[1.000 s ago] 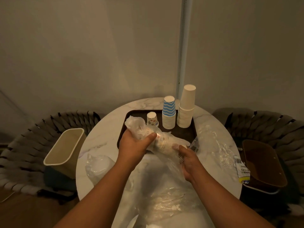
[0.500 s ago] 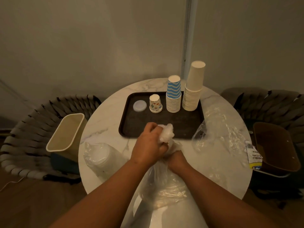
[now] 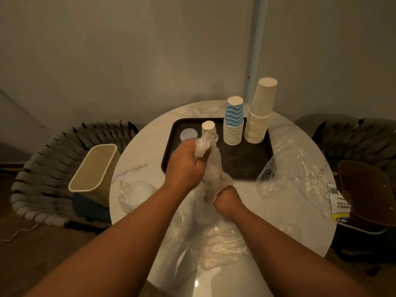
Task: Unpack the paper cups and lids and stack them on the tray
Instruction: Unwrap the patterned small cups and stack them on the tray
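The left hand now sits higher — fist closed on the crumpled clear plastic bag at frame centre. The right hand grips the bag's lower part — fingers hidden.

Round marble table — dark tray, loose clear wrappers, bagged lids directly on top.

Dark brown tray; blue-and-white wavy cups; plain cream cups; white marbled table; beige bin.

Three cup stacks are lining the tray's far edge; its near right part is lying bare; loose plastic wrap is crowding the table's right side.
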